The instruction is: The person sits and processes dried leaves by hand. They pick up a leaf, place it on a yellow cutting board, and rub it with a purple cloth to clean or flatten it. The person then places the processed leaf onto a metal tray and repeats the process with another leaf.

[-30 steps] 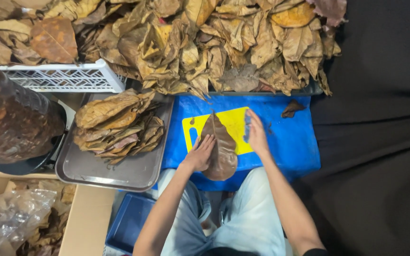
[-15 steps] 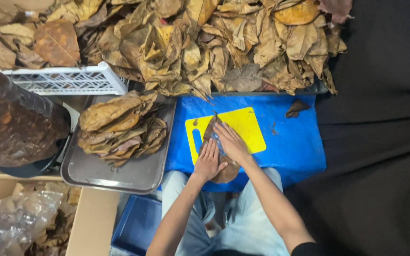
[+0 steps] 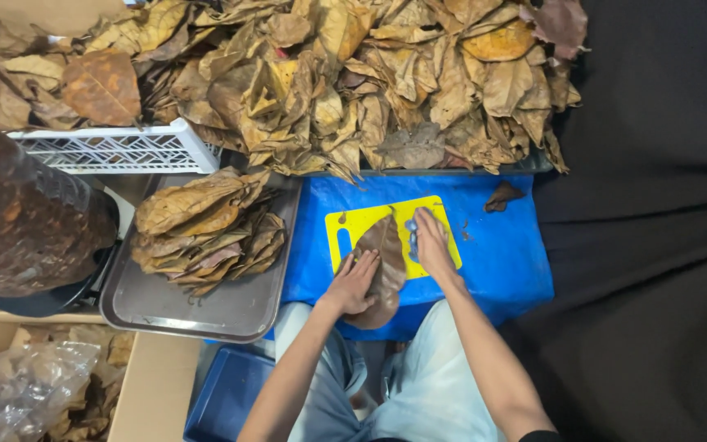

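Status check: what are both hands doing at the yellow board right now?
Left hand flat on brown leaf. Right hand presses a small blue-grey thing on yellow board. Nothing blocking; tray of leaves alongside.

Dry matt leaf [image 3: 382, 266], metal tray [image 3: 231, 311]

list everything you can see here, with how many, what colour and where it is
Leaf on board: one, brown, under both hands.
Cutting board: one, yellow, on blue cloth.
Blue cloth: one, centre.
Metal tray: one, grey, left of cloth.
Stacked leaves: several, tan, on tray.
Leaf heap: many, yellow-brown, top.
Crate: one, white, upper left.
Clear bag: one, holding brown leaves, far left.
Left hand: flat on leaf.
Right hand: beside leaf, pressing a bluish thing.
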